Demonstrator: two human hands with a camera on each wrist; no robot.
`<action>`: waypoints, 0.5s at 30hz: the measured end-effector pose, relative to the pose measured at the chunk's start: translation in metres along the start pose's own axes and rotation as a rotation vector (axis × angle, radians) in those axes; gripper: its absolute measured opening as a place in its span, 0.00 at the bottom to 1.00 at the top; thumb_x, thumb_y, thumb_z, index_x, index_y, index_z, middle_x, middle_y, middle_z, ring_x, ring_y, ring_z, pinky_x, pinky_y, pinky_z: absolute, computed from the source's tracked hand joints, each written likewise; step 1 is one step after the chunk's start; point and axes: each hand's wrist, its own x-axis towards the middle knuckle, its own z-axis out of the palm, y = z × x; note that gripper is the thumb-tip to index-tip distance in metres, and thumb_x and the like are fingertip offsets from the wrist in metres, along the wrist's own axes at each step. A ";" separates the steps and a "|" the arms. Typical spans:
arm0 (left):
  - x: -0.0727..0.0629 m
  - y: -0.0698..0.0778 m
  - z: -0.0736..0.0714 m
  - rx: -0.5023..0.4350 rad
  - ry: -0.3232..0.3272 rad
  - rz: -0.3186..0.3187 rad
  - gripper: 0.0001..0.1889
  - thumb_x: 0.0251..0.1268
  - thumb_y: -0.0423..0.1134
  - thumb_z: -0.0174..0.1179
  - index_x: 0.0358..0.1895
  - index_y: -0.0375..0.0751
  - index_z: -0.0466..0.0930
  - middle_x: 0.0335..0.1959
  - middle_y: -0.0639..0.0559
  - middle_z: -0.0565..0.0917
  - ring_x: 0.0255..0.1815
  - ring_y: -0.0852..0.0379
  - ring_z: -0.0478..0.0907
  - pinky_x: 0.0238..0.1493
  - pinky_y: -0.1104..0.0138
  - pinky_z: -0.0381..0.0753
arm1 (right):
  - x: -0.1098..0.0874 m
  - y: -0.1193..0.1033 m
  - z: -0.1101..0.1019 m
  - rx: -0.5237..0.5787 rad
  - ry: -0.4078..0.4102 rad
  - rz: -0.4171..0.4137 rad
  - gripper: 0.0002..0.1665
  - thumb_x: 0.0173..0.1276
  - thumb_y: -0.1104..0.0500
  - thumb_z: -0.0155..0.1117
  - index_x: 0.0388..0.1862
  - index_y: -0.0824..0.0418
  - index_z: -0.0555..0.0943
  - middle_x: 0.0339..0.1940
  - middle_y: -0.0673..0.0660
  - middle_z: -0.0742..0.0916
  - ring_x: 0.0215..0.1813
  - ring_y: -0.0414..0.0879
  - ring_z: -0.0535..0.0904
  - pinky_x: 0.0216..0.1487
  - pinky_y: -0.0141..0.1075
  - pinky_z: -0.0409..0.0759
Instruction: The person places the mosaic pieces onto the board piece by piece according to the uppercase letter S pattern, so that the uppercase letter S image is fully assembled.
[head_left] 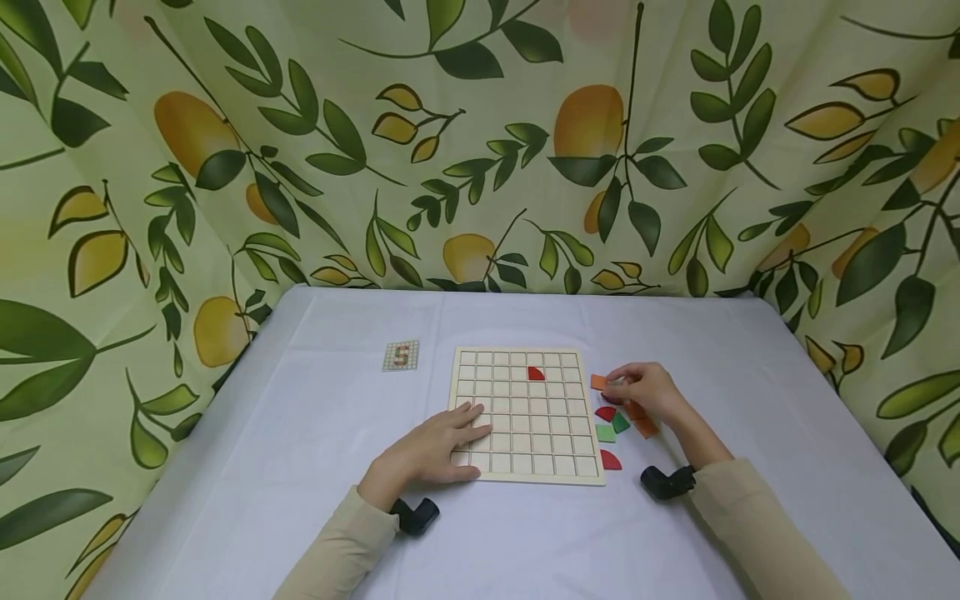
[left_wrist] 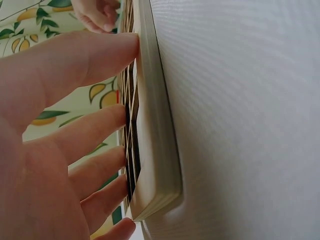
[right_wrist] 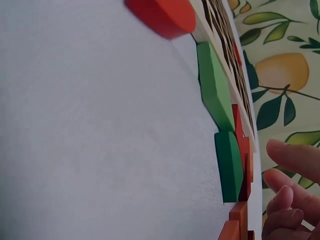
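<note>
Head view shows left hand (head_left: 435, 448) spread on board (head_left: 537, 425), half-curled right hand (head_left: 648, 388) near pieces (head_left: 606, 433).

Grid board (head_left: 519, 427): one. Pattern card (head_left: 401, 356): one. Light green piece (head_left: 606, 433): one. Dark green piece (head_left: 620, 422): one. Red pieces (head_left: 611, 461): minimum three. Orange pieces (head_left: 646, 427): minimum three, partly hidden.

Wooden grid board (head_left: 538, 444) lies flat; red quarter-round (head_left: 536, 374) occupies one cell; red, orange and green pieces (head_left: 606, 433) lie right of board.
</note>
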 end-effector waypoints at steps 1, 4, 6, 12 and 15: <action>0.000 0.000 0.000 0.002 0.003 0.005 0.33 0.60 0.51 0.61 0.70 0.50 0.68 0.77 0.47 0.60 0.80 0.45 0.53 0.77 0.50 0.59 | 0.001 -0.001 0.001 -0.004 0.008 0.008 0.24 0.61 0.55 0.68 0.52 0.68 0.80 0.22 0.49 0.73 0.34 0.45 0.69 0.28 0.31 0.67; 0.000 -0.001 0.001 0.000 0.001 0.005 0.33 0.60 0.51 0.61 0.70 0.50 0.68 0.78 0.47 0.59 0.80 0.46 0.53 0.78 0.50 0.59 | 0.006 -0.002 0.002 -0.022 0.022 0.015 0.25 0.61 0.55 0.68 0.52 0.69 0.80 0.22 0.50 0.73 0.33 0.45 0.69 0.27 0.31 0.66; 0.000 -0.001 0.001 0.000 0.001 0.007 0.33 0.60 0.51 0.61 0.70 0.50 0.68 0.78 0.47 0.59 0.80 0.46 0.53 0.78 0.50 0.59 | 0.009 -0.003 0.003 -0.037 0.032 0.025 0.25 0.60 0.55 0.68 0.52 0.70 0.80 0.22 0.51 0.73 0.33 0.46 0.69 0.27 0.31 0.66; 0.000 -0.002 0.001 0.009 0.007 0.010 0.33 0.60 0.51 0.61 0.69 0.50 0.68 0.77 0.47 0.60 0.80 0.45 0.54 0.77 0.50 0.60 | 0.019 -0.003 0.006 -0.085 0.049 0.055 0.24 0.58 0.54 0.70 0.49 0.68 0.81 0.31 0.55 0.75 0.38 0.48 0.69 0.30 0.31 0.67; 0.001 -0.002 0.001 0.002 0.003 0.001 0.33 0.60 0.51 0.61 0.70 0.51 0.68 0.78 0.48 0.60 0.80 0.46 0.53 0.77 0.51 0.60 | 0.022 -0.003 0.007 -0.093 0.051 0.051 0.23 0.58 0.55 0.70 0.48 0.68 0.82 0.32 0.56 0.76 0.38 0.48 0.69 0.30 0.31 0.68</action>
